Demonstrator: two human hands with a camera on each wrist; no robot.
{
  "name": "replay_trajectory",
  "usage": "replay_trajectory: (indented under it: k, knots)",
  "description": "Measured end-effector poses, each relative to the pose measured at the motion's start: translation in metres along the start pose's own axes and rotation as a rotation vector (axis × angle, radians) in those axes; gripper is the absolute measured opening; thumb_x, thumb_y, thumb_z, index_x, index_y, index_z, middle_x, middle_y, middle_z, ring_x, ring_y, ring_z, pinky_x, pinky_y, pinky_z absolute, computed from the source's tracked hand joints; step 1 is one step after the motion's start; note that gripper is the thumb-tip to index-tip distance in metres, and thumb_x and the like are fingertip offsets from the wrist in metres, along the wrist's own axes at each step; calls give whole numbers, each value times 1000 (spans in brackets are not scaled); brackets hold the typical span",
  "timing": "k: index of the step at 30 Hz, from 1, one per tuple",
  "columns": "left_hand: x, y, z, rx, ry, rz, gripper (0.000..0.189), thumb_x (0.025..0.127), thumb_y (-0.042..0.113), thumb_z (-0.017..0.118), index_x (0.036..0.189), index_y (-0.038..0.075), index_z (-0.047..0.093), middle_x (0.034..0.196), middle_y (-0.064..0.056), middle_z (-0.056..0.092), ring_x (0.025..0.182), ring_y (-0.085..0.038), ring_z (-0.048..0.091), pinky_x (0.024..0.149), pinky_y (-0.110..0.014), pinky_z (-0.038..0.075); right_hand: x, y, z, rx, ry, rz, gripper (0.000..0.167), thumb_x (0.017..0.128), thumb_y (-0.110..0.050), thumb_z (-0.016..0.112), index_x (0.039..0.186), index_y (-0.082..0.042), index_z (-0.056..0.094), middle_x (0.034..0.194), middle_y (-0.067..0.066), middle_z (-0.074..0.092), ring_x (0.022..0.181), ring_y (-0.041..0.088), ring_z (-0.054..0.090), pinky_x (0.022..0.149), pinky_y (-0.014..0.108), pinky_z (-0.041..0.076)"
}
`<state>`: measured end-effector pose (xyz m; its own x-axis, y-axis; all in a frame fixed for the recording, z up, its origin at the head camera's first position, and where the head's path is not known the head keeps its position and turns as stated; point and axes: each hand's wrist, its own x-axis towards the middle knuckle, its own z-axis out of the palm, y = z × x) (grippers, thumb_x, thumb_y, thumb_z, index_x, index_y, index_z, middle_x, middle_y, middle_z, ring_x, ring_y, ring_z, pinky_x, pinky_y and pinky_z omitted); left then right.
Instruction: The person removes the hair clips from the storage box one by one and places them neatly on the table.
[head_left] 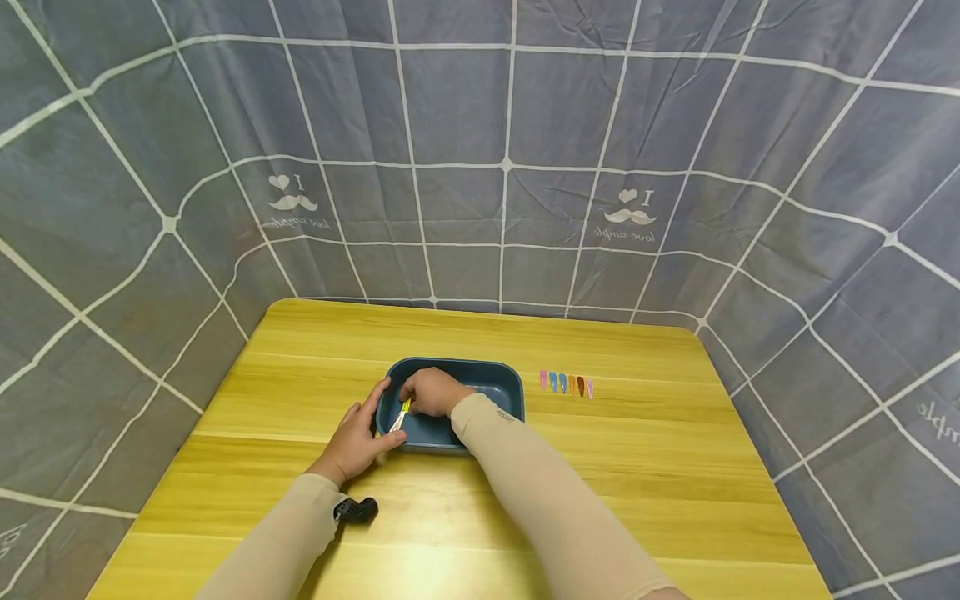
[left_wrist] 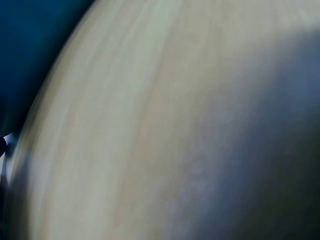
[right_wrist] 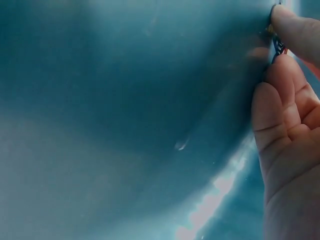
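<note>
Now yel.-wht. clip [head_left: 401, 416] pinched in R hand [head_left: 437, 392] inside blue tray [head_left: 480, 364], L hand [head_left: 357, 442] spread at its L end.

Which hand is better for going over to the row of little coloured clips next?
Probably the right hand: it's nearer the clips, and it pinches a small yellowish thing. The left hand is farther away, at the left end of the tub.
</note>
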<state>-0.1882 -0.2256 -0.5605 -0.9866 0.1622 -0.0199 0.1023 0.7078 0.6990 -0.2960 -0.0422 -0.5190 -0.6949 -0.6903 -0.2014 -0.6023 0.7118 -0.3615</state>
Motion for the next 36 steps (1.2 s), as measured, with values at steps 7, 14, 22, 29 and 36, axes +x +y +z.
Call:
replay_trajectory:
  k: [7, 14, 22, 29, 36]
  knots:
    - [0, 0, 0, -4, 5, 9, 96, 97, 48, 72, 171, 27, 14, 169, -25, 33, 151, -69, 17, 113, -84, 27, -1, 0, 0, -21, 9, -11, 18, 96, -19, 78, 114, -20, 81, 105, -7, 77, 89, 5, 65, 87, 19, 55]
    - [1, -1, 0, -12, 10, 11, 96, 97, 48, 72, 171, 28, 15, 169, -25, 33, 151, -69, 17, 114, -83, 26, -3, -1, -2, -3, 18, -12, 11, 99, -16, 74, 107, -18, 80, 100, -8, 76, 84, 5, 61, 86, 18, 53]
    - [1, 2, 0, -19, -3, -6, 96, 97, 49, 72, 171, 29, 14, 170, -25, 31, 152, -69, 15, 113, -84, 26, -3, 4, -2, 39, 15, -14, 9, 100, -19, 74, 92, -18, 73, 86, -10, 65, 76, 7, 55, 74, 19, 47]
    - [2, 1, 0, -29, 6, -3, 95, 97, 46, 72, 171, 29, 15, 170, -25, 32, 152, -68, 16, 115, -83, 25, -3, 7, -4, 69, 16, -19, 16, 100, -19, 74, 84, -19, 71, 80, -9, 63, 72, 8, 54, 70, 20, 45]
    - [0, 1, -1, -16, 12, 4, 95, 97, 46, 71, 171, 27, 15, 169, -26, 32, 151, -69, 17, 114, -84, 25, -6, 8, -10, 152, 19, -9, 18, 103, -21, 70, 85, -19, 69, 80, -8, 62, 70, 8, 53, 67, 20, 44]
